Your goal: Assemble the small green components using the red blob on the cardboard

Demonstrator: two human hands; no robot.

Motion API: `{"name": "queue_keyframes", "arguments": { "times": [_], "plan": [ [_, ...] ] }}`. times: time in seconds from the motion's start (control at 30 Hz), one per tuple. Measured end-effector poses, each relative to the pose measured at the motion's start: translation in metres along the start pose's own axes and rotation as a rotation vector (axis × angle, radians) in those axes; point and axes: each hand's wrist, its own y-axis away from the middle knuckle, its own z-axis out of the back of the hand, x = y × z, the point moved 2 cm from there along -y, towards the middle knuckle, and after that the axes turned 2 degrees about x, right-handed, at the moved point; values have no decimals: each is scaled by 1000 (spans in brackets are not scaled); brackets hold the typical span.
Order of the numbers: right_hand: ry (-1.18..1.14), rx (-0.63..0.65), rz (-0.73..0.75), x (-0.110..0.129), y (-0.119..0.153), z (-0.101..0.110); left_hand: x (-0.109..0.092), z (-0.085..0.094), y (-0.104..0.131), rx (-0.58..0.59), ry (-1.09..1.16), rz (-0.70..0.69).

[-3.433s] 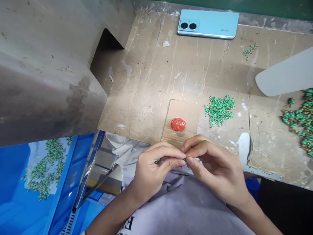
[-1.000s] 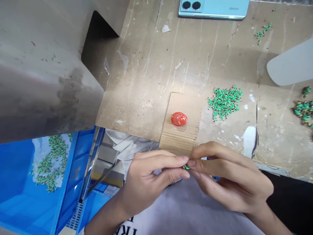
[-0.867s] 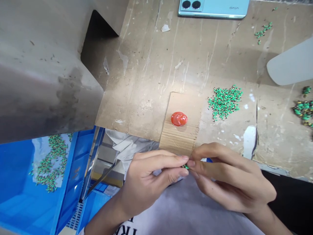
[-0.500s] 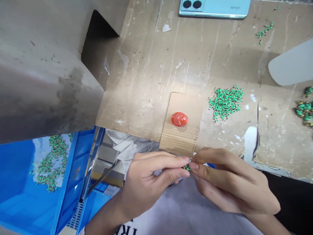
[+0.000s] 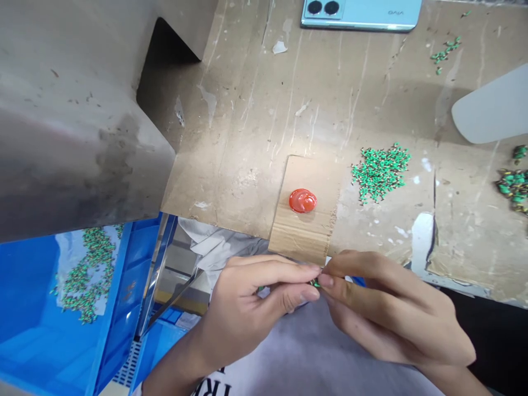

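Note:
Fingertips of my left hand and my right hand meet in front of the table edge, both pinched. Between them a small green part with a bit of metal shows, mostly covered by the fingers; its exact kind cannot be made out. Just beyond the hands lies a cardboard piece bearing a round blob of glossy red paste. Right of the cardboard, a pile of tiny green parts with dark and metallic ends is spread on the table.
A light blue phone lies at the far edge. At right are a pale rounded object and a cluster of larger green-and-brass parts. A metal housing stands left, above a blue bin containing more green parts.
The hands stay nearly still with fingertips together; my right hand has shifted very slightly. The things on the table have not moved.

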Motion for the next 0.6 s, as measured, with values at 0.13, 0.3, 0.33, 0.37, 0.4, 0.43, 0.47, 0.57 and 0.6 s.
{"name": "queue_keyframes", "arguments": {
  "times": [0.13,0.3,0.33,0.37,0.4,0.43,0.47,0.57,0.6],
  "plan": [
    [-60,-9,-57,-2,0,-2,-2,1,-1,-15,-72,-8],
    [-193,-23,-110,-5,-5,-3,-4,1,-1,-53,-157,-75],
    [-229,-26,-124,-5,-6,-3,-3,1,-1,-60,-168,-90],
    [-263,-25,-138,-6,-8,-3,-3,1,-1,-61,-178,-106],
    [-292,-23,-153,-6,-8,-3,-3,0,-1,-61,-188,-120],
    [-313,-19,-165,-7,-9,-2,-3,0,-1,-62,-198,-133],
    [-329,-19,-175,-7,-9,-2,-3,0,-1,-61,-207,-140],
    [-355,-19,-203,-6,-9,-2,-4,-1,-1,-64,-235,-150],
    [-365,-19,-215,-6,-8,-3,-4,-2,-1,-66,-242,-148]
  ]
}}
